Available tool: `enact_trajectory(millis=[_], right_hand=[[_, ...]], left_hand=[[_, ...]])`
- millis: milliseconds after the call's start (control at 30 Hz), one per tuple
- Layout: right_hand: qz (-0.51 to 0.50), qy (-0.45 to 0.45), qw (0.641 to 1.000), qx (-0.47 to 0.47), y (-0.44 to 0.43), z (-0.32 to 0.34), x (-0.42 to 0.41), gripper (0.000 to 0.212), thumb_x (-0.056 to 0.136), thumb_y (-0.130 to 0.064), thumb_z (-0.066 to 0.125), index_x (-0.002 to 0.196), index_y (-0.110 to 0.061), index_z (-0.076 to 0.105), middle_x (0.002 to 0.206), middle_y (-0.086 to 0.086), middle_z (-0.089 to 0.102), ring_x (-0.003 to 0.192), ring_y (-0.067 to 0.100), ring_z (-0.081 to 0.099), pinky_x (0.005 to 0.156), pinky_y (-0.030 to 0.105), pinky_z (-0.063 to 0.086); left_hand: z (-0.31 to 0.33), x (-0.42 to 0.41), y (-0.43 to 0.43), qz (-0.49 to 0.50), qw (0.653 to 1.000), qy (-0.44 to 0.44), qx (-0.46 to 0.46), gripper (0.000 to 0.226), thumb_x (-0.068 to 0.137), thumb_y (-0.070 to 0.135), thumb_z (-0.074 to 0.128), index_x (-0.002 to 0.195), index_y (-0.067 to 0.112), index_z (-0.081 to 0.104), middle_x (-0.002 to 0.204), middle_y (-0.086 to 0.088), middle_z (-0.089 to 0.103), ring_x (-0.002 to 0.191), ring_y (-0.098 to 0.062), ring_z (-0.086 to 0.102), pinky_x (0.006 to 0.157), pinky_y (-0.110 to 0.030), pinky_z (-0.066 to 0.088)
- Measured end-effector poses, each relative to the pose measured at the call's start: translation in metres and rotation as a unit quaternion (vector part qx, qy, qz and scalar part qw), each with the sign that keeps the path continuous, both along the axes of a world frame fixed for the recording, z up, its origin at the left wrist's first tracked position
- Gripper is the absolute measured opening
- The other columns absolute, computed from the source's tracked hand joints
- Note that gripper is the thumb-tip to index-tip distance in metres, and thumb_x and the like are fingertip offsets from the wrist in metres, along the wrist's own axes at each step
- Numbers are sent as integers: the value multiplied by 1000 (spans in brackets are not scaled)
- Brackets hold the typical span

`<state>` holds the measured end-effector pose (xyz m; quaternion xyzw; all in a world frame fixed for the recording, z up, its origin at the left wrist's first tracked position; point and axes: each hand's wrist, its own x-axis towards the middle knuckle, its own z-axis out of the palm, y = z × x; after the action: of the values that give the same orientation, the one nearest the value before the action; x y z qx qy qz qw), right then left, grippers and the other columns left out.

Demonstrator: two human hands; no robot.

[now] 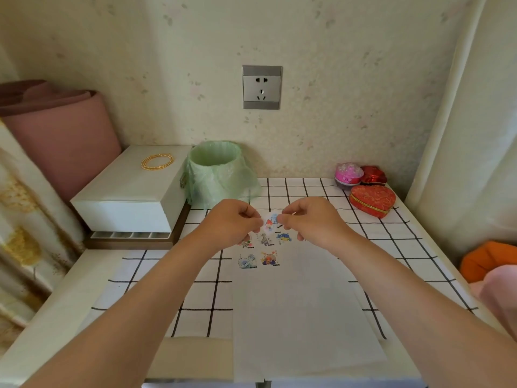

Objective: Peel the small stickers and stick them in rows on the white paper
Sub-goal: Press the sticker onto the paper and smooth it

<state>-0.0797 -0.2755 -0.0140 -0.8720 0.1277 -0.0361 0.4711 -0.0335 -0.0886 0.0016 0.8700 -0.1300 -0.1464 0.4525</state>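
- Both hands are raised over the far end of the white paper (302, 303), which lies flat on the checked tablecloth (391, 247)
- The left hand (235, 222), fingers curled, pinches the left edge of a small sticker (270, 222); the right hand (310, 219), also curled, pinches its right side, probably peeling it (any backing is too small to make out)
- Done: five stickers are on the sheet, an upper row (265, 239) of three, its leftmost partly hidden by the left hand, and a lower row (247, 261) of two
- Left: the lower row is unfinished and most of the paper is bare, so the task looks to be at an early stage
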Motion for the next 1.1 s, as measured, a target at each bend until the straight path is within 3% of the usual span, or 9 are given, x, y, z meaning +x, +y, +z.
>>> enact_trajectory(millis=[67,133,233,367,600,733,867,1000,1100], right_hand=[[4,-17,999,-36,-2,-3,-1,14,83,-40,78,93,-31,73,87,-10,72,63,4,62,67,27,51],[20,-30,999,11,-4,-3,-3,5,86,-31,78,89,-28,76,83,-9,72,56,0,59,65,25,48],[27,-13,998,60,-7,0,-7,5,88,-22,75,84,-21,78,71,-8,72,55,9,60,61,26,50],[25,31,995,90,-10,4,-14,9,91,-20,71,90,-14,77,79,-5,73,57,11,59,47,18,38],[16,81,987,139,-15,8,-20,15,93,-22,65,91,-12,75,70,-3,72,57,17,58,51,26,28],[9,79,987,140,-15,9,-22,18,93,-25,64,90,-12,75,67,-6,70,57,16,56,51,26,29],[-2,63,986,151,-18,10,-24,13,88,-21,73,100,-16,76,78,-4,74,55,11,56,51,24,32],[-11,63,986,157,-21,9,-23,33,83,-14,77,114,-23,70,84,3,72,53,7,56,52,24,34],[-12,45,987,155,-24,9,-22,22,85,-12,75,106,-18,75,83,2,70,50,5,55,51,22,33]], left_hand=[[-1,-1,-2,-9,1000,4,5,7,91,20,69,89,14,73,78,2,76,59,-11,65,68,-31,59],[-1,-2,-3,-13,1000,22,-2,8,92,19,67,89,14,73,78,3,76,63,-13,66,62,-27,57],[0,-3,-5,-21,999,48,-9,10,94,19,63,90,16,73,79,4,76,65,-13,66,58,-23,52],[0,-4,-8,-27,997,64,-25,13,96,20,59,93,16,72,78,6,75,61,-12,63,57,-22,50],[-3,-7,-14,-29,997,59,-32,13,96,19,59,95,12,70,87,0,72,64,-12,62,67,-29,57],[-3,-10,-16,-32,995,80,-47,16,98,19,56,98,11,70,90,-2,76,66,-15,66,64,-28,57],[-3,-11,-18,-11,992,89,-85,15,98,19,57,99,11,69,88,-3,76,65,-16,66,61,-28,58],[-2,-12,-19,28,987,101,-124,13,99,19,57,100,12,69,85,-1,76,62,-15,68,63,-31,60],[-2,-12,-18,21,986,124,-107,13,97,18,58,101,12,69,88,-2,77,66,-18,69,71,-36,60]])
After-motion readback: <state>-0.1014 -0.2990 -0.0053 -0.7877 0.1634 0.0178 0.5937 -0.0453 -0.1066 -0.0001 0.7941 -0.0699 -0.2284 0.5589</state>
